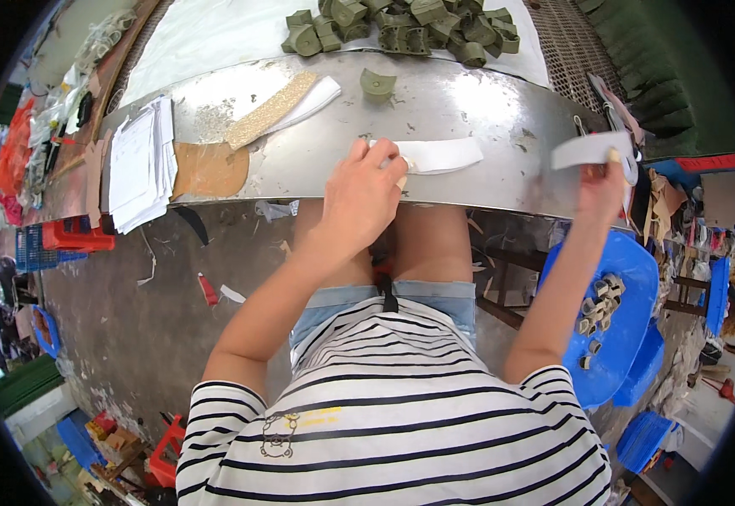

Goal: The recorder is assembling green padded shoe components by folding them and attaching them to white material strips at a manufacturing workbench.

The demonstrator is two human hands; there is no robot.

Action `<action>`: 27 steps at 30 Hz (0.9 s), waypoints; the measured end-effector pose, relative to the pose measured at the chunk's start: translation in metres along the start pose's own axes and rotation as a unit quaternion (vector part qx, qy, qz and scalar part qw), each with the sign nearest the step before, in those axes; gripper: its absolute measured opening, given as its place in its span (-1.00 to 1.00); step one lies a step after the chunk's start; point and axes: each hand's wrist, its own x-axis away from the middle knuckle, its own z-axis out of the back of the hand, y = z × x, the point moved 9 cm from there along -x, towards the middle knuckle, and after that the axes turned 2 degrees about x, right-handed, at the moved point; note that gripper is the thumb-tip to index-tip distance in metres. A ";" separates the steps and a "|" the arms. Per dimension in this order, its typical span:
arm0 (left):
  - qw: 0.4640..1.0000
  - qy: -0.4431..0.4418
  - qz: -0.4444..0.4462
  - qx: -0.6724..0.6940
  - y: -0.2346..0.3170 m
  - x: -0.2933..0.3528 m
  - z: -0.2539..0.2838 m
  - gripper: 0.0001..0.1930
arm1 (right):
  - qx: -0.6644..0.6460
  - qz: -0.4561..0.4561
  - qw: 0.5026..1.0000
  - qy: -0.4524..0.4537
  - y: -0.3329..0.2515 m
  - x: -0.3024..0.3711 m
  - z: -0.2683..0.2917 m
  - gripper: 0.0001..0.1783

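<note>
My left hand is closed at the near edge of the metal table, its fingertips pinched over the left end of a white strip. Something small and pale shows by those fingers, too hidden to name. At the table's right end, my right hand grips another white strip, blurred by motion and raised off the tabletop. Beyond my left hand a single olive-green curved block, shaped like a shoe heel, lies on the metal. More green blocks are heaped on a white sheet at the far side.
Left on the metal table lie a paper stack, a brown sheet and a speckled tan strip over a white one. Below right, a blue basin holds several small pale blocks. A red crate sits below left.
</note>
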 end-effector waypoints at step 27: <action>0.916 0.349 -0.036 0.195 -0.010 -0.019 0.098 -0.79 | 0.112 0.013 0.982 -0.151 -0.001 0.079 -0.064 -0.80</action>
